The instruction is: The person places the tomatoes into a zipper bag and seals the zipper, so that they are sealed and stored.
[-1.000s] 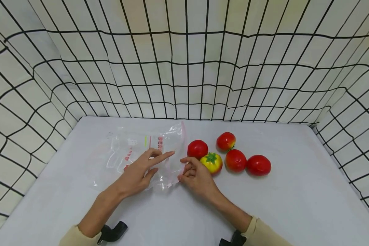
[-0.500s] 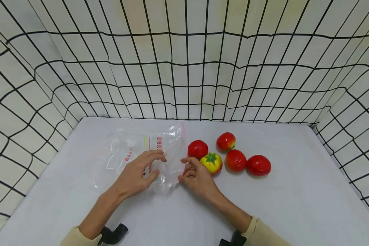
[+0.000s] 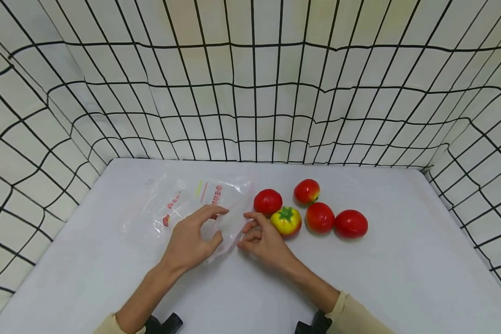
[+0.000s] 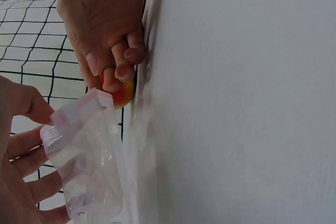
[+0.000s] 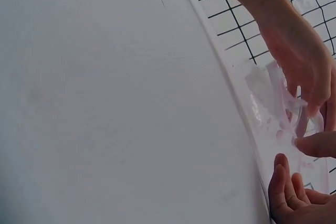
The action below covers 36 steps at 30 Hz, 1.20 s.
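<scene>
A clear plastic zip bag (image 3: 234, 195) with red print and a pink mouth strip lies left of centre on the table, its near mouth edge raised. My left hand (image 3: 189, 241) is at that mouth, thumb and fingers apart in a C in the head view. In the left wrist view, its thumb meets the bag's strip (image 4: 79, 111) while the other fingers show behind the film. My right hand (image 3: 269, 241) hovers by the mouth's corner, fingers loosely bent, thumb tip right at the edge. Beside its knuckles sits a yellow-and-red tomato (image 3: 285, 221).
Several red tomatoes cluster to the right, among them one behind the yellow one (image 3: 267, 202), one farther back (image 3: 306, 192) and one at the far right (image 3: 351, 224). Black wire mesh (image 3: 254, 116) borders the white table (image 3: 401, 260) at the back and sides.
My left hand has shifted from lying over the bag to its near mouth edge, and the bag's mouth has lifted and skewed. The right hand has barely moved; the tomatoes stay put.
</scene>
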Each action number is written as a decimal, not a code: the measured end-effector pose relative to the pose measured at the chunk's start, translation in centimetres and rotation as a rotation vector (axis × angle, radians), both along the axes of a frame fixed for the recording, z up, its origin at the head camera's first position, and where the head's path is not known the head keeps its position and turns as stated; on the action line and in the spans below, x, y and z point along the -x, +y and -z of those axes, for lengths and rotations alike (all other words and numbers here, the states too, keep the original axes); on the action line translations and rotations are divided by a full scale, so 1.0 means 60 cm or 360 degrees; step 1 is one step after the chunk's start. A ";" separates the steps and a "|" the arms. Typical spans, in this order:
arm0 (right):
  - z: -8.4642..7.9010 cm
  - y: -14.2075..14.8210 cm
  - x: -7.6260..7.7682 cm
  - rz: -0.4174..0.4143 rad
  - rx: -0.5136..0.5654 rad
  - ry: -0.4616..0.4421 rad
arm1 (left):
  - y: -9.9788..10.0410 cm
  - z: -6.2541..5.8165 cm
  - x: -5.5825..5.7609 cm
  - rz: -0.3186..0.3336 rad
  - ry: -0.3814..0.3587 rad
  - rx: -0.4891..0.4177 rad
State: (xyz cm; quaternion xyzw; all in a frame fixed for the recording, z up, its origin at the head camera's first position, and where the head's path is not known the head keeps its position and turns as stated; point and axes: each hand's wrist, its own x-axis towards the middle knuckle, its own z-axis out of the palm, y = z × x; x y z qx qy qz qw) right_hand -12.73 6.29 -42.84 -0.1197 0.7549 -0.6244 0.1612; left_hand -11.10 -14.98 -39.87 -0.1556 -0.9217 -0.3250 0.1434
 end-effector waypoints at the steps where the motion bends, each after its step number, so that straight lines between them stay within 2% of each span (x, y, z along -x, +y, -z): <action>1: 0.000 0.000 0.002 0.0000 -0.0005 -0.0009 | 0.000 -0.001 -0.001 -0.0003 -0.0008 -0.0021; 5: -0.001 -0.003 0.007 0.0024 -0.0064 -0.0033 | -0.002 -0.003 -0.004 -0.0010 -0.0046 -0.0090; 13: 0.004 -0.017 0.014 0.0126 -0.0022 -0.0014 | -0.004 -0.002 -0.010 -0.0013 -0.0051 -0.0128; 17: 0.004 -0.025 0.022 0.0194 0.0024 0.0037 | -0.005 0.000 -0.009 -0.0008 0.0002 -0.0126; 23: 0.001 -0.030 0.026 0.0268 0.0077 0.0020 | -0.006 0.004 -0.007 0.0034 0.0150 -0.0084; 27: 0.001 -0.030 0.024 0.0288 0.0085 0.0031 | -0.004 0.004 -0.008 -0.0021 0.0182 -0.0010; 36: 0.001 -0.031 0.022 0.0293 0.0062 0.0046 | -0.003 0.003 -0.015 -0.0148 0.0076 0.0109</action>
